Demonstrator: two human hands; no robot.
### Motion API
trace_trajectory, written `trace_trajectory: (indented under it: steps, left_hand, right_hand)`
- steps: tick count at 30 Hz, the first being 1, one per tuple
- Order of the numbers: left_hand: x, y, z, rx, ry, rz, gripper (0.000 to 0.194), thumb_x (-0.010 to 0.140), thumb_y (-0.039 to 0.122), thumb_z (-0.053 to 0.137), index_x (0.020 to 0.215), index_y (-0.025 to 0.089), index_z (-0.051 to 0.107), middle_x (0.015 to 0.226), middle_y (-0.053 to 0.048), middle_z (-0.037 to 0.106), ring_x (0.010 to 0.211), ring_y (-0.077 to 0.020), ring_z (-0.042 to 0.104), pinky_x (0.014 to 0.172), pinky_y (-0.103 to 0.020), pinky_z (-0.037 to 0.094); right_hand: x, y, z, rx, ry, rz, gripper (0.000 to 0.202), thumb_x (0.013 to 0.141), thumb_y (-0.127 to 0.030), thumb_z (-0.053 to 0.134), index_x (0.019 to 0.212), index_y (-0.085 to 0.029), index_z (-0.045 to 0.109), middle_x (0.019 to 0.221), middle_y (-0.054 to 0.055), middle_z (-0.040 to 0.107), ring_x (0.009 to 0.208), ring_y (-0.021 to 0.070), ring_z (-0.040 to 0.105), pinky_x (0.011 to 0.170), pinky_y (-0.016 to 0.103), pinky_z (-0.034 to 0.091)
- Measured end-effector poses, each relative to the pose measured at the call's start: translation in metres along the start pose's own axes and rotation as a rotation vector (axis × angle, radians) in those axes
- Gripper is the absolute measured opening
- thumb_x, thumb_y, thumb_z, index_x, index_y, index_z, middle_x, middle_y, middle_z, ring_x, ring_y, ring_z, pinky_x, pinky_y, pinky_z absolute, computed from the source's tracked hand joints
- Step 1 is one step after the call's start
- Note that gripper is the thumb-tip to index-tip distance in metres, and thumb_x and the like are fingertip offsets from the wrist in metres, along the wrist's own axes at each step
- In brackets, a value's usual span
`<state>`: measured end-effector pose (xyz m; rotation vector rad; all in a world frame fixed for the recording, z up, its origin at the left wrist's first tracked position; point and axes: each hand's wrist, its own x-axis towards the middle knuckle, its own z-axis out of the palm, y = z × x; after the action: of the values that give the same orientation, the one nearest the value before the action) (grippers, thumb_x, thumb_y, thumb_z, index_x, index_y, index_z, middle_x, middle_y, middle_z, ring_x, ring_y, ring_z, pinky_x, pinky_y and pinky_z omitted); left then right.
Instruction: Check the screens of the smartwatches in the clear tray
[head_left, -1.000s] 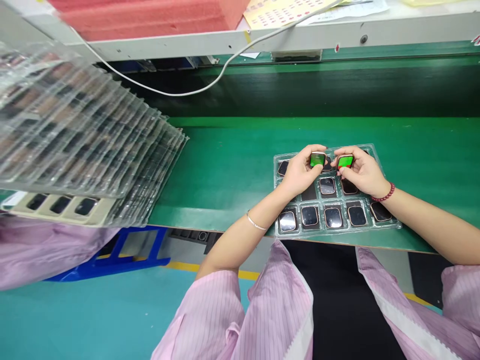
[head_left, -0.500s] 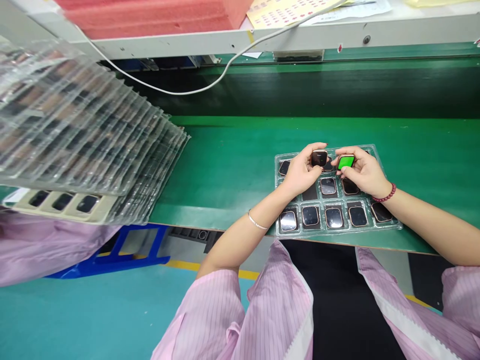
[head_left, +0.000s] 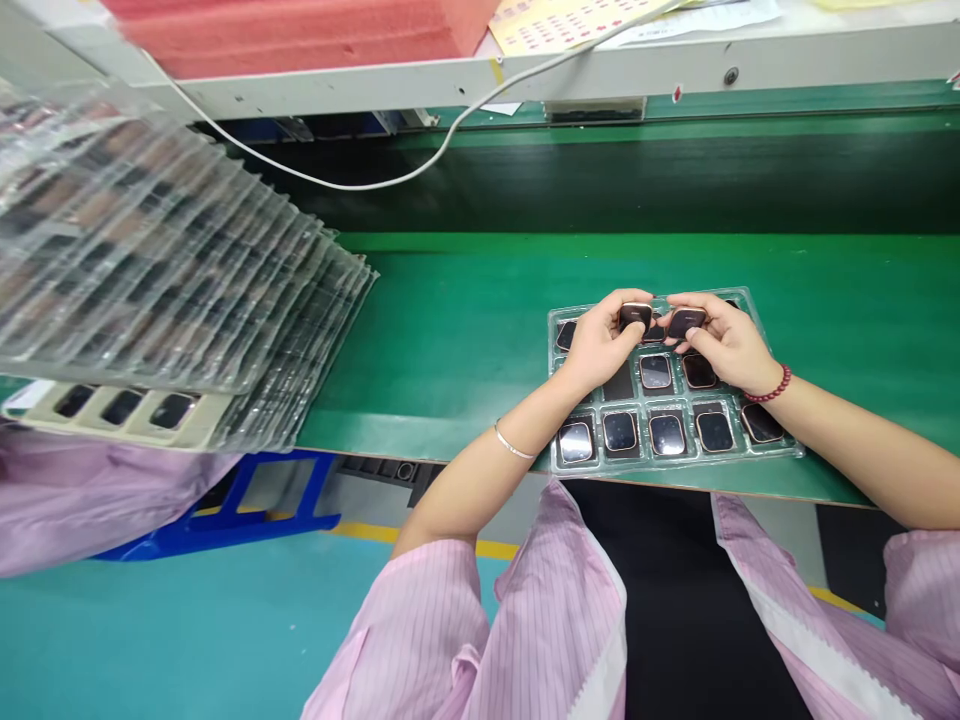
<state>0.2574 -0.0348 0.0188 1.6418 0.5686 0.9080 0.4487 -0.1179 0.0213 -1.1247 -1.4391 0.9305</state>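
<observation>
My left hand is closed on a smartwatch case with a dark screen and a gold-coloured rim, its thumb at the lower edge. A second smartwatch case, also dark-screened, is gripped between the thumb and fingers of my right hand. The two cases are side by side, a small gap apart, above a clear plastic tray. In the tray's pockets lie several more strapless watch cases, such as a watch case in the front row. My hands hide part of the back row.
Tall stacked clear trays stand on the left of the green bench, with a beige tray of watch cases before them. A white cable droops from the shelf. A person's pink sleeve shows at far left.
The screen of the watch case in my right hand has gone from bright green to dark. Its tilt has shifted slightly, and my left thumb now reaches further over the other case.
</observation>
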Motion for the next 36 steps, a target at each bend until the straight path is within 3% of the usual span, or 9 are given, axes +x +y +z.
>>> trace_trajectory:
  steps: [9, 14, 19, 22, 26, 30, 33, 36]
  left_hand:
    - [0.000, 0.000, 0.001, 0.038, 0.006, -0.042, 0.048, 0.074, 0.012, 0.058, 0.121, 0.019, 0.059, 0.108, -0.006, 0.069, 0.099, -0.0204, 0.068, 0.091, -0.035, 0.055]
    - [0.000, -0.001, 0.001, 0.007, -0.010, -0.057, 0.054, 0.073, 0.014, 0.061, 0.126, 0.019, 0.056, 0.107, -0.007, 0.069, 0.102, -0.0221, 0.068, 0.090, -0.036, 0.055]
    - [0.000, 0.000, 0.001, -0.068, -0.041, -0.086, 0.064, 0.074, 0.016, 0.067, 0.135, 0.023, 0.049, 0.110, -0.008, 0.070, 0.104, -0.0226, 0.068, 0.085, -0.035, 0.056]
    - [0.002, -0.001, -0.001, -0.190, -0.065, -0.116, 0.070, 0.072, 0.022, 0.076, 0.136, 0.023, 0.047, 0.113, -0.008, 0.069, 0.102, -0.0207, 0.069, 0.081, -0.031, 0.056]
    - [0.006, 0.005, -0.007, -0.376, -0.092, -0.274, 0.073, 0.072, 0.041, 0.083, 0.131, 0.018, 0.048, 0.105, -0.009, 0.072, 0.073, -0.0139, 0.070, 0.057, -0.021, 0.048]
    - [0.010, 0.014, -0.014, -0.564, -0.160, -0.482, 0.063, 0.088, 0.068, 0.057, 0.117, 0.013, 0.060, 0.087, -0.010, 0.074, 0.059, -0.0116, 0.066, 0.045, -0.019, 0.041]
    - [0.012, 0.015, -0.017, -0.634, -0.224, -0.571, 0.069, 0.092, 0.074, 0.043, 0.110, 0.011, 0.064, 0.078, -0.009, 0.072, 0.051, -0.0103, 0.063, 0.040, -0.020, 0.036]
    - [0.013, 0.014, -0.018, -0.650, -0.247, -0.593, 0.071, 0.091, 0.076, 0.042, 0.107, 0.011, 0.066, 0.071, -0.008, 0.070, 0.044, -0.0090, 0.057, 0.036, -0.020, 0.031]
  right_hand:
    - [0.000, -0.001, 0.000, 0.003, -0.008, 0.013, 0.047, 0.083, -0.015, 0.063, 0.128, -0.028, 0.058, 0.117, 0.006, 0.072, 0.100, 0.0255, 0.073, 0.084, 0.042, 0.064]
    - [0.001, 0.000, 0.001, 0.006, -0.017, 0.015, 0.060, 0.081, -0.018, 0.068, 0.137, -0.030, 0.049, 0.123, 0.007, 0.067, 0.107, 0.0250, 0.069, 0.090, 0.043, 0.062]
    - [0.000, 0.004, 0.001, 0.050, 0.010, 0.036, 0.069, 0.081, -0.029, 0.077, 0.141, -0.033, 0.043, 0.128, 0.008, 0.062, 0.101, 0.0230, 0.069, 0.079, 0.036, 0.064]
    - [0.001, 0.004, -0.001, 0.084, 0.016, 0.082, 0.065, 0.081, -0.035, 0.080, 0.137, -0.032, 0.046, 0.125, 0.008, 0.065, 0.084, 0.0198, 0.071, 0.069, 0.034, 0.064]
    - [0.004, -0.003, -0.005, 0.297, -0.043, 0.246, 0.056, 0.086, -0.056, 0.073, 0.129, -0.025, 0.055, 0.109, 0.009, 0.073, 0.073, 0.0193, 0.073, 0.062, 0.032, 0.063]
    - [0.008, -0.005, -0.013, 0.554, -0.124, 0.423, 0.068, 0.089, -0.078, 0.047, 0.114, -0.019, 0.066, 0.094, 0.011, 0.077, 0.064, 0.0211, 0.072, 0.052, 0.032, 0.062]
    - [0.011, -0.001, -0.019, 0.581, -0.113, 0.423, 0.065, 0.090, -0.076, 0.045, 0.110, -0.018, 0.067, 0.088, 0.010, 0.077, 0.058, 0.0200, 0.070, 0.048, 0.032, 0.059]
    - [0.013, 0.002, -0.023, 0.551, -0.119, 0.400, 0.065, 0.092, -0.076, 0.041, 0.109, -0.019, 0.067, 0.086, 0.010, 0.077, 0.057, 0.0202, 0.069, 0.048, 0.033, 0.059]
